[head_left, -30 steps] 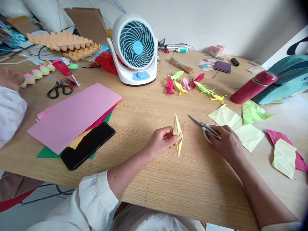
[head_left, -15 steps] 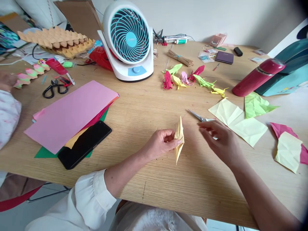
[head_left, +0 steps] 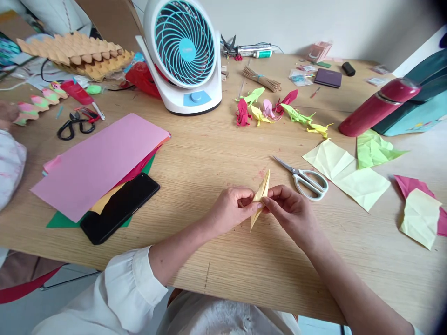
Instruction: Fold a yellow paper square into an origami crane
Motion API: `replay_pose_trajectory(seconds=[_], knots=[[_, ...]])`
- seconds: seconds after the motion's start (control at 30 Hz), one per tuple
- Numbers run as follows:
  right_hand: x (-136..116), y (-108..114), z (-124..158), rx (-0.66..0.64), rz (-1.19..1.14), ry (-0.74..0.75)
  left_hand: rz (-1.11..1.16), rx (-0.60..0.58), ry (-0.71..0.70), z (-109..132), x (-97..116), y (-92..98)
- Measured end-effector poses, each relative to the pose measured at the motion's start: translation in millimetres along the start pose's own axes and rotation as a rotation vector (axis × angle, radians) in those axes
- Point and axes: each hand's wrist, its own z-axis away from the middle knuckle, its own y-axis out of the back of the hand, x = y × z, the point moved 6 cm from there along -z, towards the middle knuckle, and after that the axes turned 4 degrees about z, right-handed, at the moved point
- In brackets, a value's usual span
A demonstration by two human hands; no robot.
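A pale yellow folded origami paper [head_left: 262, 188], long and pointed at both ends, is held tilted above the table. My left hand [head_left: 233, 204] pinches its middle from the left between thumb and fingers. From the right, my right hand [head_left: 291, 211] has thumb and fingertips closed on the paper's edge beside the left thumb. The scissors [head_left: 309, 184] with white handles lie on the table just beyond my right hand, blades pointing to the far left. Creased pale yellow paper [head_left: 363, 184] is spread to the right of them.
Several folded paper figures [head_left: 265, 109] sit near the fan [head_left: 185, 51]. A black phone [head_left: 120, 209] rests against stacked coloured paper [head_left: 101, 163] at left. A red flask [head_left: 380, 107] stands at right. Another person's sleeve [head_left: 10, 167] shows at the left edge.
My right hand has moved left from beside the scissors to the folded paper and closed on it. The scissors' handles are now uncovered. The paper has tilted with its top to the right.
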Motion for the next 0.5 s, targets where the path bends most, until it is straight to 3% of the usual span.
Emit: replay_pose_trajectory(seconds=[0.2, 0.37, 0.5], knots=[[7, -3, 2, 0.012, 0.029, 0.041, -0.026, -0.010, 0.031, -1, -5, 0.9], [-3, 5, 4, 0.126, 0.094, 0.181, -0.061, -0.057, 0.041, -2, -5, -0.1], [-5, 4, 4, 0.086, 0.071, 0.197, -0.019, -0.112, 0.064, 0, -6, -2.8]])
